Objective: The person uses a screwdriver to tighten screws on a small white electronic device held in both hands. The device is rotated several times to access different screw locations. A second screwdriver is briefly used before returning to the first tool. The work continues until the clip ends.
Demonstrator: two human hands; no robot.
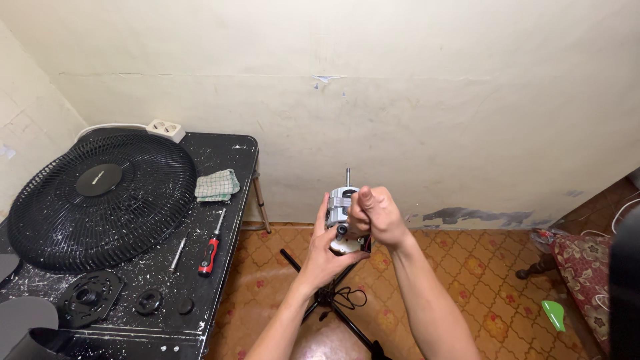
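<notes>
1. Here, both hands hold a small fan motor [339,208] up in the air, to the right of the black table [220,153] and above the patterned floor [467,267].
2. The left hand [327,257] is under the motor, and its fingers curl up around the left side and the bottom.
3. The right hand [377,215] is closed in a fist against the right side of the motor; I cannot tell if it holds a small tool.
4. A thin metal shaft [347,176] sticks straight up from the top of the motor.
5. A black stand [333,300] with legs is on the floor below the hands, with a black cord looped beside it.
6. A big round black fan grille [100,200] lies at the back left of the table.
7. A white power strip [165,129] sits at the back edge.
8. A green checked cloth [217,185] lies near the right edge, at the back.
9. A red and black screwdriver [211,248] lies near the right edge, with a thin metal rod [177,254] just left of it.
10. Round black fan parts [90,297] lie near the front edge.
</notes>
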